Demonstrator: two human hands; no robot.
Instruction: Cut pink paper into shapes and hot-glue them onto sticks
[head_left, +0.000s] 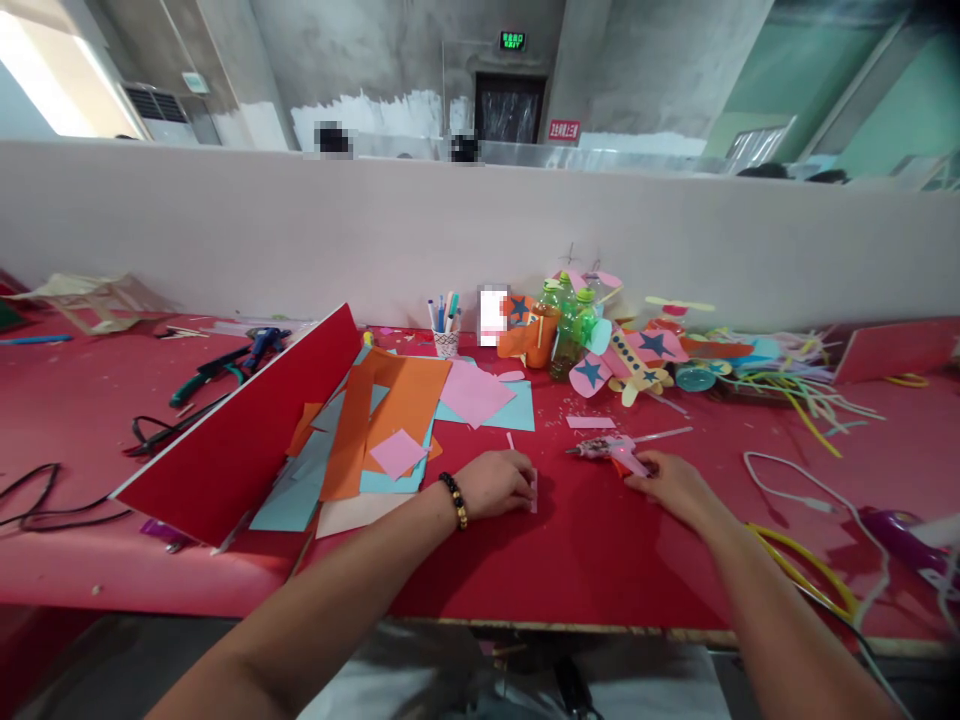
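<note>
My left hand, with a beaded bracelet at the wrist, has its fingers closed on a small pink paper strip at the red table's middle. To its right, my right hand grips the handle end of a pink hot glue gun. The gun's nozzle points left, and a clear glue stick sticks out of its back. Behind the gun lies a flat pink paper piece. A pink paper square rests on orange and blue sheets left of my left hand.
A red board leans at left, with pliers behind it. Farther back stand a pen cup, green bottles and a paper airplane. Pipe cleaners and a white cable lie at right.
</note>
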